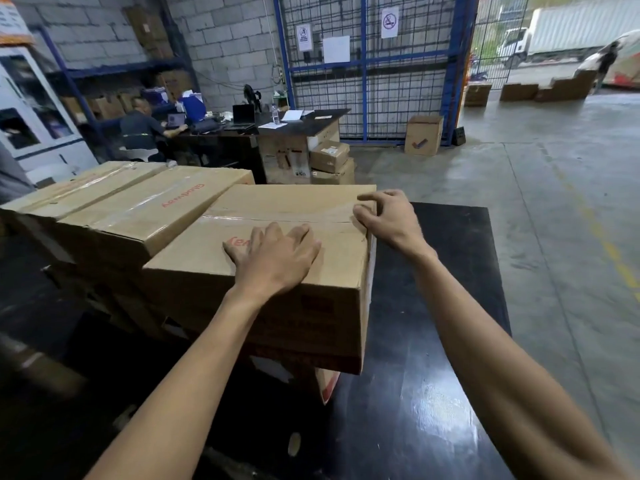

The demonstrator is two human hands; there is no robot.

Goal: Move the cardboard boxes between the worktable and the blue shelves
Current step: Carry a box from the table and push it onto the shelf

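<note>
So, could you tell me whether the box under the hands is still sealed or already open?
Sealed. The nearest cardboard box has its top flaps flat and closed, with clear tape along the seam.

Both bare forearms reach forward from the bottom of the view. The left hand (273, 254) lies palm down with its fingers spread and nearly straight, pressed flat. The right hand (384, 216) is farther forward, wrist bent, its fingers and thumb curled like a claw, only the tips touching down.
</note>
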